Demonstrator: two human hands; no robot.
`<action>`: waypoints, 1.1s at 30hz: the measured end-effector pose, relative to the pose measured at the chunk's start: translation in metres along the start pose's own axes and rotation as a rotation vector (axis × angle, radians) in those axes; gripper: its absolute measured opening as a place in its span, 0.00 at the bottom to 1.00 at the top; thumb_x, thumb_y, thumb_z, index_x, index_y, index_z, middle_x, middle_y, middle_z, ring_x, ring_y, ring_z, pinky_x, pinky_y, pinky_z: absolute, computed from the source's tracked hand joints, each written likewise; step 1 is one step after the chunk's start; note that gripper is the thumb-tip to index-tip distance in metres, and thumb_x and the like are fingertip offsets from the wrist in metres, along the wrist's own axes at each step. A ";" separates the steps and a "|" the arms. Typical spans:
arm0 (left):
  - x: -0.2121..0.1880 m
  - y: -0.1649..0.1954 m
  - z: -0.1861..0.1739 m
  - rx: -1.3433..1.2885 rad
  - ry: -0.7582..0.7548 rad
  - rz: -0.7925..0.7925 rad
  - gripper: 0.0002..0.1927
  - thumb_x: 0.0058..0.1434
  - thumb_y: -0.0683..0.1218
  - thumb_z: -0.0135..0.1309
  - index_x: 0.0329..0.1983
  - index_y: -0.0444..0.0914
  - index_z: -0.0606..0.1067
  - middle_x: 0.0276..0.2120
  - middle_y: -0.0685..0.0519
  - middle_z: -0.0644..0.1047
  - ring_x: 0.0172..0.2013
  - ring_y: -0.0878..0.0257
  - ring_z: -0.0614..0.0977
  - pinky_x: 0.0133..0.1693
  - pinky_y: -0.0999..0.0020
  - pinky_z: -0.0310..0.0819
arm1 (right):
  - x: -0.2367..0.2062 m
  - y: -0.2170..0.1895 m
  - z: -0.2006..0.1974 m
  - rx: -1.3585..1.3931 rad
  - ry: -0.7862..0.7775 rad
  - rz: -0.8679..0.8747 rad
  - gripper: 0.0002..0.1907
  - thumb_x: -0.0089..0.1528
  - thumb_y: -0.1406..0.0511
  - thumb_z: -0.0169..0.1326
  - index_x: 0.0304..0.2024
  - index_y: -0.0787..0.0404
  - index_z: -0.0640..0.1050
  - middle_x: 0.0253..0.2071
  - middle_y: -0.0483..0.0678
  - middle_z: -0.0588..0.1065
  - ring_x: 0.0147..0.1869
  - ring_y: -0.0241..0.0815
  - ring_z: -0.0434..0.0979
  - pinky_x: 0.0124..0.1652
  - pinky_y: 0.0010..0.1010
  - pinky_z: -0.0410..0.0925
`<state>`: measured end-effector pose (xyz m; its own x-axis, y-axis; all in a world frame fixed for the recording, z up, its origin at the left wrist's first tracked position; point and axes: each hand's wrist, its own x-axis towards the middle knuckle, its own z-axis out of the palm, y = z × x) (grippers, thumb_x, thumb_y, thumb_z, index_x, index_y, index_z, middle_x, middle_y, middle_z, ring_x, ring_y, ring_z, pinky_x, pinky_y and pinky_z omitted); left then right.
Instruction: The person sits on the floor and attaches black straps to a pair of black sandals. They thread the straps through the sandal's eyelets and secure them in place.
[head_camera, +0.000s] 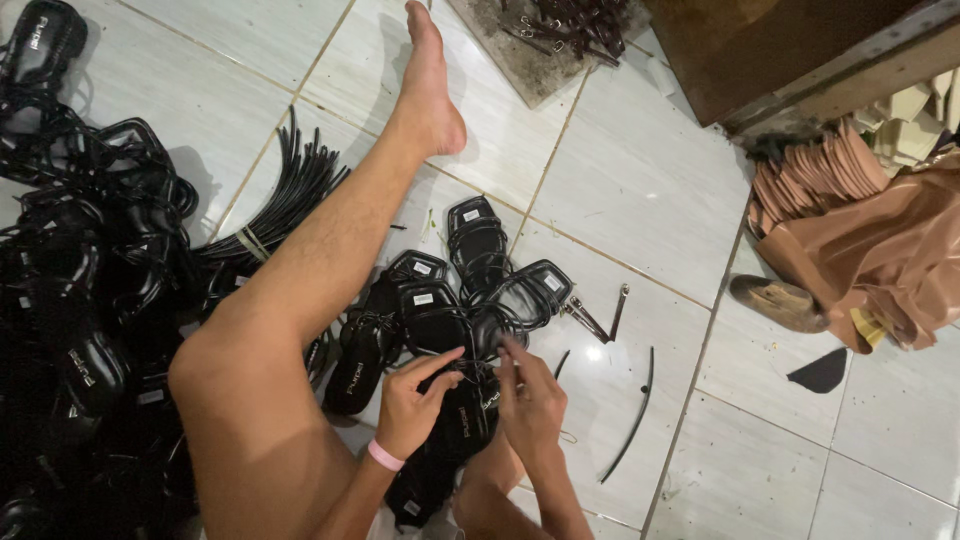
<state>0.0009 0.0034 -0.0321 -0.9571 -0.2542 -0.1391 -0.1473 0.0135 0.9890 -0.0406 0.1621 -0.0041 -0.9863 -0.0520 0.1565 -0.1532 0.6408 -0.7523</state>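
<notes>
The flat black strappy sandal (455, 415) lies on the white tiled floor (640, 170) between the person's legs. Left hand (412, 405) and right hand (530, 400) both have fingers pinched on its thin straps near the front. The sandal looks light; its straps appear soft and pliable, its sole stiffer. Steady it by the sole and work the straps with fingertips.
</notes>
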 end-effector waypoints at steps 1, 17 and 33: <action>0.000 -0.001 0.000 -0.006 0.002 -0.009 0.17 0.59 0.35 0.60 0.51 0.36 0.82 0.33 0.48 0.84 0.31 0.66 0.84 0.36 0.73 0.77 | 0.001 -0.002 -0.003 -0.015 -0.036 -0.041 0.13 0.63 0.72 0.59 0.51 0.58 0.83 0.41 0.49 0.82 0.33 0.35 0.84 0.27 0.25 0.73; 0.000 -0.003 0.000 -0.094 -0.013 -0.090 0.15 0.58 0.35 0.59 0.49 0.34 0.83 0.34 0.49 0.85 0.32 0.68 0.84 0.37 0.75 0.78 | 0.011 -0.008 -0.022 -0.183 -0.207 -0.284 0.07 0.57 0.73 0.59 0.35 0.59 0.83 0.36 0.44 0.82 0.37 0.44 0.82 0.33 0.32 0.74; 0.008 0.012 -0.009 0.026 -0.072 0.021 0.13 0.55 0.38 0.64 0.44 0.35 0.84 0.36 0.47 0.86 0.36 0.63 0.87 0.40 0.71 0.78 | 0.017 0.011 -0.020 -0.064 -0.289 -0.353 0.12 0.54 0.76 0.59 0.38 0.58 0.85 0.35 0.45 0.82 0.37 0.43 0.82 0.36 0.33 0.75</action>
<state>-0.0064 -0.0071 -0.0210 -0.9754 -0.1834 -0.1226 -0.1326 0.0435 0.9902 -0.0578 0.1839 0.0031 -0.8527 -0.4809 0.2042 -0.4874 0.5912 -0.6426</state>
